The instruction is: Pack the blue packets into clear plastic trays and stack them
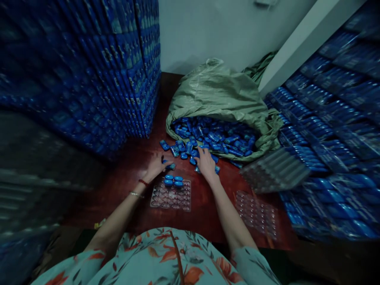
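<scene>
Red-brown table (208, 213); stacked blue cartons (89, 79)

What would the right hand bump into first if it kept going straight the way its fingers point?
Most likely the loose blue packets on the table, which the right hand already reaches, then the green sack full of them behind. Depth is hard to judge.

Small blue packets (190, 152) spilled loose on red table, clear blister tray (171, 194) holding four at its far edge
</scene>
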Tool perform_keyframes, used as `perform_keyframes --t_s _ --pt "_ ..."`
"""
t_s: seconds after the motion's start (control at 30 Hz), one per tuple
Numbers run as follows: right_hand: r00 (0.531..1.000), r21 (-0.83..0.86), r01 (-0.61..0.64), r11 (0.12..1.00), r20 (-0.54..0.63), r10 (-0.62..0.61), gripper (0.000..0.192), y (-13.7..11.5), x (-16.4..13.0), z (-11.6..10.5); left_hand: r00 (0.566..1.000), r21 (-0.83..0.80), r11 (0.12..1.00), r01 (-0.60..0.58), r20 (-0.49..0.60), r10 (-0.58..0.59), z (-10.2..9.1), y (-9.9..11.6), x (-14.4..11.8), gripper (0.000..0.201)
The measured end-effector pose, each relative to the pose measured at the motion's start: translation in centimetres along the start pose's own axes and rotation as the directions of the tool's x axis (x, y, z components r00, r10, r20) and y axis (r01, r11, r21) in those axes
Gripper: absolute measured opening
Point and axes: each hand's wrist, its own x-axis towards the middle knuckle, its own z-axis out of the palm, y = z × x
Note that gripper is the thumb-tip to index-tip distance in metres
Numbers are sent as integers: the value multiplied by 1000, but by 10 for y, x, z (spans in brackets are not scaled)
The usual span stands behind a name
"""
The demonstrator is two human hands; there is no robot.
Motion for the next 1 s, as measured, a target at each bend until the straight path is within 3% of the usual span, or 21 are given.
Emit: perform_keyframes --t_s 0.1,0.2,0.27,0.33,0.4,0.47,0.53,0.63,0.7,0.83,1.0 --pt "985 10 35 999 170 -36 49 -3 25 2 991 32 998 -54 126 50 8 3 18 36" --pt "987 41 22 999 159 -28 44 1 18 7 987 13 996 -94 135 91 6 -6 9 22" --pt "998 184 -19 983 69 7 36 9 -3 12 988 11 995 -95 125 93 -2 -20 -9 18" --pt "997 440 -66 896 -8 77 31 19 -34 17 990 -3 994 -110 85 109 -14 -38 -33 17" --pt "991 673 -110 731 18 133 32 22 -71 22 991 -36 990 -134 25 135 -26 -58 -61 18" --pt "988 793 -146 591 87 127 32 16 -105 26 991 -73 989 -132 -20 131 -38 -73 -88 20" --pt "993 817 -115 565 80 86 26 2 -131 30 996 -94 991 -92 -27 90 -47 -80 -110 21" --pt "998 728 66 682 -61 -31 19 -20 -146 35 998 -100 994 -51 -47 46 -55 -69 -133 21" --pt "976 600 218 770 -117 -185 27 -27 -144 36 996 -104 992 -67 -65 60 -57 -51 -141 21" --pt "897 285 419 862 15 -441 43 -32 -131 24 986 -135 977 -166 -17 165 -49 -12 -146 21" --pt "804 62 557 828 208 -557 34 -44 -112 1 958 -132 950 -283 1 286 -31 3 -135 25"
